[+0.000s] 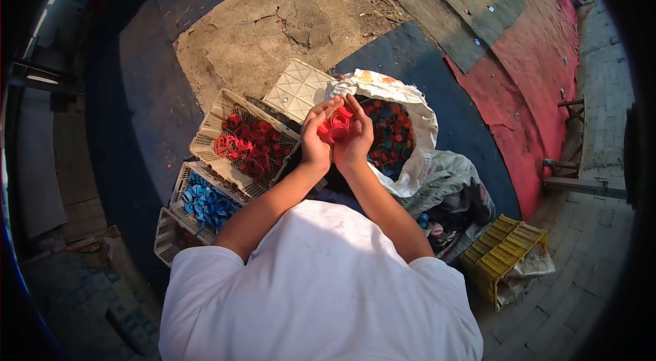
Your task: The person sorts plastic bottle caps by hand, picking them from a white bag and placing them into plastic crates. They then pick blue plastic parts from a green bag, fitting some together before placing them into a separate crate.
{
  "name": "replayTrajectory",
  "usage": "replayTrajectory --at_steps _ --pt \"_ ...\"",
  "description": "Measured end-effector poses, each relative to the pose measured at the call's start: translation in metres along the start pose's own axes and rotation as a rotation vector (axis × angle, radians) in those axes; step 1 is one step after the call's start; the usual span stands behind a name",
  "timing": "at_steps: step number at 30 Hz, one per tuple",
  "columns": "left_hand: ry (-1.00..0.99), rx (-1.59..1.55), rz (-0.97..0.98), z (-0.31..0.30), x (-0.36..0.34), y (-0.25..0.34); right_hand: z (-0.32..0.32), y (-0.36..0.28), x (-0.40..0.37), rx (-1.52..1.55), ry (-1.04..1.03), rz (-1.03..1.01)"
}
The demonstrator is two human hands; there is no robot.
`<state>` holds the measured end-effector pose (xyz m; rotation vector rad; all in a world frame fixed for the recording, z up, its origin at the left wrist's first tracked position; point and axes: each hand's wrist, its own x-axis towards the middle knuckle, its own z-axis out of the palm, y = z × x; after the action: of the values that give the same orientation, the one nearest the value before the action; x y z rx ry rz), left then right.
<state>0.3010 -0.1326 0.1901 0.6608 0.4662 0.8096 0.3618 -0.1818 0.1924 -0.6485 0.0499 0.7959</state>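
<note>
My left hand point(316, 141) and my right hand point(354, 142) are cupped together in front of me, cradling several red plastic caps point(338, 130) between the palms. Just right of them gapes a white woven sack point(422, 130) with mixed caps point(391, 135) inside, mostly orange, red and dark green. To the left, a cream plastic crate point(212, 127) contains a pile of red caps and ring pieces point(253, 145). Below it, a second pale crate point(179, 190) bears blue caps point(207, 202). My forearms cover parts of both crates.
An overturned cream crate point(298, 89) lies beyond my hands. Another pale crate point(165, 238) is at lower left. On the right are a crumpled grey-green sack point(447, 180) and a yellow crate point(502, 251). Dark and red mats point(506, 135) cover much of the ground.
</note>
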Motion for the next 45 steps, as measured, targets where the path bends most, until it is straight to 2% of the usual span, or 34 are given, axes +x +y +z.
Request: replayTrajectory --at_steps 1,4,9,12,15,22,29,32,37,40,45 --pt "0.114 -0.082 -0.019 -0.006 -0.004 -0.002 -0.002 0.009 -0.003 -0.007 0.006 0.013" --pt "0.204 -0.145 -0.021 -0.027 -0.021 0.003 -0.006 0.031 -0.015 -0.019 0.024 0.112" --pt "0.352 -0.052 0.106 -0.058 -0.053 0.012 -0.015 0.065 -0.036 -0.039 -0.039 0.328" --pt "0.451 -0.153 0.125 -0.076 -0.067 0.015 -0.012 0.079 -0.047 -0.056 -0.058 0.411" --pt "0.577 -0.244 0.086 -0.090 -0.081 0.017 -0.014 0.089 -0.060 -0.098 -0.059 0.474" --pt "0.713 -0.403 0.040 -0.141 -0.104 0.031 -0.016 0.132 -0.079 -0.199 -0.033 0.608" --pt "0.637 -0.433 0.082 -0.206 -0.127 0.049 0.005 0.196 -0.110 -0.292 0.043 0.616" --pt "0.705 -0.390 0.120 -0.220 -0.130 0.070 0.009 0.225 -0.113 -0.292 0.044 0.650" --pt "0.635 -0.359 0.106 -0.255 -0.133 0.096 0.019 0.262 -0.118 -0.302 0.008 0.648" --pt "0.584 -0.402 0.093 -0.275 -0.136 0.108 0.032 0.280 -0.123 -0.373 0.091 0.630" --pt "0.609 -0.385 0.033 -0.292 -0.138 0.120 0.021 0.308 -0.118 -0.342 0.098 0.682"
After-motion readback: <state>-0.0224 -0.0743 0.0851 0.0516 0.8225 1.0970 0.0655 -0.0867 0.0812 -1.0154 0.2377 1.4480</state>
